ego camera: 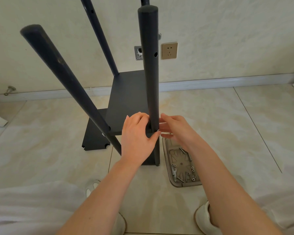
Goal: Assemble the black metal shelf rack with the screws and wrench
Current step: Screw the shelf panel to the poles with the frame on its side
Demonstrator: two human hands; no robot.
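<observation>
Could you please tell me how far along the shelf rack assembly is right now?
Done: one shelf sits between the upright posts, a screw showing at its near-left corner. In hand: the left hand grips the near-right post at the shelf corner, with the right hand at that joint. Left: a second shelf panel lies on the floor, and screws lie in the tray.

A: Log positions, taken from the near post (149, 82).

B: I read: mounted shelf (127, 102) behind it at 11. Loose panel (93, 138) on the floor (227, 124) at 8. Tray (185, 184) at 5, screws (187, 177) inside. Left hand (136, 136) at 9, right hand (175, 129) at 3, flanking the post.
</observation>
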